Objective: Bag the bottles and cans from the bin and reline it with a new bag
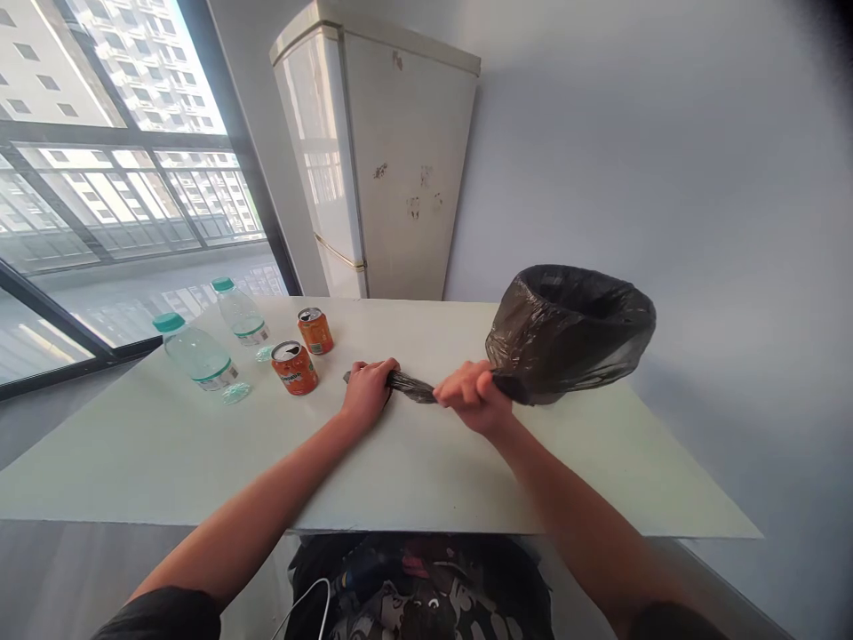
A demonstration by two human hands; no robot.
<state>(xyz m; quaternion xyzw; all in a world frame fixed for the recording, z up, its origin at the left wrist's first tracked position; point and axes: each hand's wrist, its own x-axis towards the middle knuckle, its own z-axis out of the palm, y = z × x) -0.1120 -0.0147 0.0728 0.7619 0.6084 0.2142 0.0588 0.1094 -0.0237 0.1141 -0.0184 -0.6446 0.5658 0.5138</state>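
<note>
A black plastic bag, bunched into a thin twisted strand, stretches between my two hands just above the white table. My left hand is closed around its left end, and a short tip pokes out beyond the fingers. Closed on the right part of the same bag is my right hand. More dark plastic shows on that hand's right side, in front of a bin lined with a black bag. Whether this piece touches the bin's liner I cannot tell.
Left of my hands stand two orange cans and two clear bottles with green caps. The white table ends close to my body. Behind it are a white fridge and a wall; a large window is at left.
</note>
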